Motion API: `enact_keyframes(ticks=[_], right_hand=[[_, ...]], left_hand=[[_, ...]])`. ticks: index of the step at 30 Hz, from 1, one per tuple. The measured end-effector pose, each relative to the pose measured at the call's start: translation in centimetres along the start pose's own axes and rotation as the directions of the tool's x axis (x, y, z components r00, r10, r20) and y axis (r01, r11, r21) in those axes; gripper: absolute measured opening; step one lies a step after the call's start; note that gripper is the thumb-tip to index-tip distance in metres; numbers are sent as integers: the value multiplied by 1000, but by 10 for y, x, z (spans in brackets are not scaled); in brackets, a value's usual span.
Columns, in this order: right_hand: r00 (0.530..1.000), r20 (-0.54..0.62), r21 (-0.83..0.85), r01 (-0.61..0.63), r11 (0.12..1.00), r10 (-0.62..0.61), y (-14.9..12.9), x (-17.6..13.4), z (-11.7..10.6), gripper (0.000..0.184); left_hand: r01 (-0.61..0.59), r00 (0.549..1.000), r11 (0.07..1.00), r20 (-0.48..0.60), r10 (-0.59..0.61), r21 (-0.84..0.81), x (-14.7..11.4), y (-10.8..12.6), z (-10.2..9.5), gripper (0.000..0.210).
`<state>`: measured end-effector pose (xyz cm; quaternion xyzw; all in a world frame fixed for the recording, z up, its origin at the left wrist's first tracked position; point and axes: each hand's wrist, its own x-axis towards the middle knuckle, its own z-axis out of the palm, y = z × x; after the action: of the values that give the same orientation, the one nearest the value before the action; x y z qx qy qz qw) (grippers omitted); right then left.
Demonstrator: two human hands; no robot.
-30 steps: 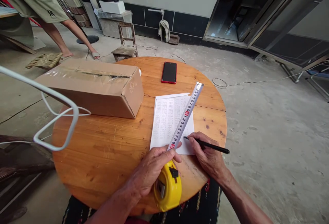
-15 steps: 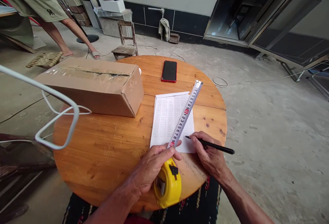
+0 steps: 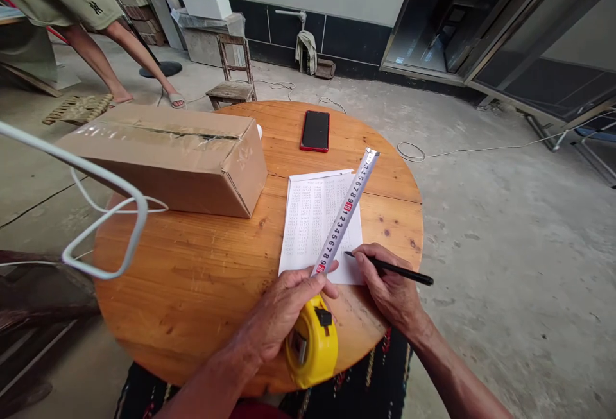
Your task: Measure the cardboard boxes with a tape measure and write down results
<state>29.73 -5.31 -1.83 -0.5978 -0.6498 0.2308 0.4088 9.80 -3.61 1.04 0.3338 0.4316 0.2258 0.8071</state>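
My left hand (image 3: 289,307) is closed on a yellow tape measure (image 3: 314,348), thumb on top of its blade near the red 20 mark. The silver blade is pulled out and slants up to the right across a sheet of paper (image 3: 303,213). Rows of small writing cover the sheet, which lies on the round wooden table (image 3: 192,290). In my right hand (image 3: 392,284) is a black pen (image 3: 402,271), its tip at the paper's lower right, just right of the blade. Whether the tip touches the paper I cannot tell.
A cardboard box (image 3: 192,169) rests on the table's left side, with a white bent tube (image 3: 139,213) in front of it. A red-edged phone (image 3: 315,131) lies at the far edge. Beyond are a small wooden chair (image 3: 233,88) and a standing person's legs (image 3: 115,53).
The whole view has shifted slightly, with things a little further left and up. Both hands keep their holds on the tape measure and pen.
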Motion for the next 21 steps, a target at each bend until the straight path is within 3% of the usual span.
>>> enact_keyframes(ticks=[21], right_hand=[[1000, 25, -1, 5, 1000, -5, -2, 3, 0, 12]], left_hand=[[16, 1000, 1000, 10, -16, 5, 1, 2, 0, 31]])
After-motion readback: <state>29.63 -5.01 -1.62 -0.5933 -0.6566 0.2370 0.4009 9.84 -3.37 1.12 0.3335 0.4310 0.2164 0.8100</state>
